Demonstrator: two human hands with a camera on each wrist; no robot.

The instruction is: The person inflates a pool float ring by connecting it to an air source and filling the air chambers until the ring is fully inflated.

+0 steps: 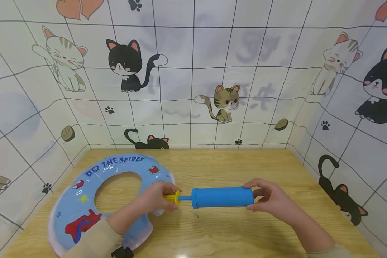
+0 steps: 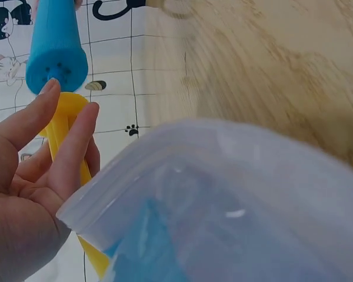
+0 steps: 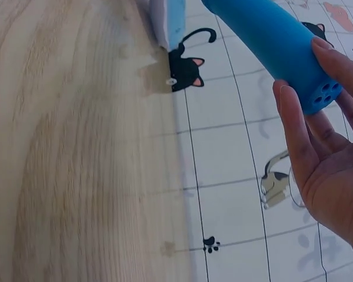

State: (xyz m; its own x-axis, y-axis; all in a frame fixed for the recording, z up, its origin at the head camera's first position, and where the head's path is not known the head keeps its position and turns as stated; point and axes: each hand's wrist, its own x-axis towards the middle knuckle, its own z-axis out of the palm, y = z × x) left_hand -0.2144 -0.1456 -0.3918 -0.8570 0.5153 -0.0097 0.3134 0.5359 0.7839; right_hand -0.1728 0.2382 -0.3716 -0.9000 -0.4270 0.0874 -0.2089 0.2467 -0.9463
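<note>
Between both hands a blue hand pump (image 1: 224, 197) is held level above the table. My left hand (image 1: 158, 197) grips its yellow handle (image 1: 172, 197), and a short length of blue rod shows between handle and barrel. The right hand (image 1: 271, 200) pinches the far end of the barrel, thumb below and fingers above. Small holes show in that end (image 3: 325, 94) in the right wrist view. A light blue inflatable swim ring (image 1: 67, 200), printed with "DO THE SPIDEY", lies under and beside the left forearm; part of it is hidden by that arm.
A light wood table (image 1: 245, 165) lies beneath everything. White grid-patterned sheets with cartoon cats (image 1: 227, 102) stand behind it and along both sides. Near the left sleeve, a small black object (image 1: 122, 252) shows at the bottom edge.
</note>
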